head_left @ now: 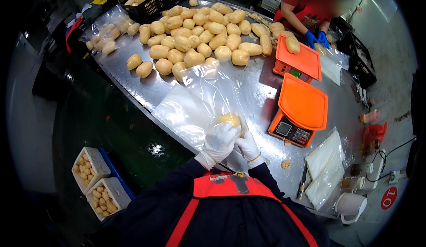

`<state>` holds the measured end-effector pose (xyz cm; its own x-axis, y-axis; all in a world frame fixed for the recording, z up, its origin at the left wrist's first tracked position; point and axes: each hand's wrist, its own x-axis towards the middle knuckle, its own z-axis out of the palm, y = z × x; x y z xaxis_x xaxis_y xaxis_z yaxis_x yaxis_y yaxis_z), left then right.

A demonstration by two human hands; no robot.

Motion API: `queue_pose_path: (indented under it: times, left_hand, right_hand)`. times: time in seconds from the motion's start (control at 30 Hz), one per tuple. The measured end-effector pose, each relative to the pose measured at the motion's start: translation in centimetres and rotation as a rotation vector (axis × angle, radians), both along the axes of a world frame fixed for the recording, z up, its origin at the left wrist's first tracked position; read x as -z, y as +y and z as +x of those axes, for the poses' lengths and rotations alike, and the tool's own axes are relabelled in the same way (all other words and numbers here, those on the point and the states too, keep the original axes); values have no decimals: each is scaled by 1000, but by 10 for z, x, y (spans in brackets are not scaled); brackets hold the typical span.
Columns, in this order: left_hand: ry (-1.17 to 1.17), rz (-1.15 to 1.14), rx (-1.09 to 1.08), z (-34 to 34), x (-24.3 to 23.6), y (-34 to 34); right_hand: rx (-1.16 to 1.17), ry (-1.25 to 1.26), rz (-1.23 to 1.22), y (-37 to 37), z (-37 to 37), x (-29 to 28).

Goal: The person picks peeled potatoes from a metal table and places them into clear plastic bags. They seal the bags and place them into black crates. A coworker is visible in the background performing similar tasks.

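My left hand, in a white glove, is closed on the near end of a clear plastic bag. Close beside it, my white-gloved right hand grips the bag's right side with bent fingers. A pale yellow, peeled lotus root piece sits just beyond my fingers, at the bag's near end; its lower part is hidden by my hands. The bag spreads away from me over a stack of flat bags. Past it lies a large heap of lotus root pieces.
Two orange scales, one near and one farther, stand right. A knife lies beside bag stacks. A co-worker's blue-gloved hands work at far right. A black crate stands far left; white boxes sit lower left.
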<state>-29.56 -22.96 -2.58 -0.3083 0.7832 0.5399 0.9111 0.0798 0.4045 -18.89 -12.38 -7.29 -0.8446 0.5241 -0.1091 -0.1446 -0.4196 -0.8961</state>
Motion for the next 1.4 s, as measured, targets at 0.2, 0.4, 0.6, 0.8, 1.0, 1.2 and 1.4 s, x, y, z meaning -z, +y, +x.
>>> queue_pose_path:
  times: [0.2,0.4,0.6,0.8,1.0,1.2,1.4]
  left_hand:
    - [23,-83,-40,6,13,-11]
    - [-98,87,126,33,16,6]
    - [23,-21,134,22,-10,21]
    - [-39,-11,186,44,-4,17]
    - [-115,15,241,56,-3,14]
    - [-283,17,363,53,-12,13]
    - [-273,-66,439,30,-18,9]
  right_hand:
    - [49,-45,-11,4,7,1]
    - [78,42,-135,4,6,49]
    - [-8,76,-192,5,1,25]
    - [26,60,-128,1,-4,13]
    - [94,4,93,3,-27,-23]
    - [209,-52,225,16,-55,-42]
    - [379,-391,73,14,-98,-34]
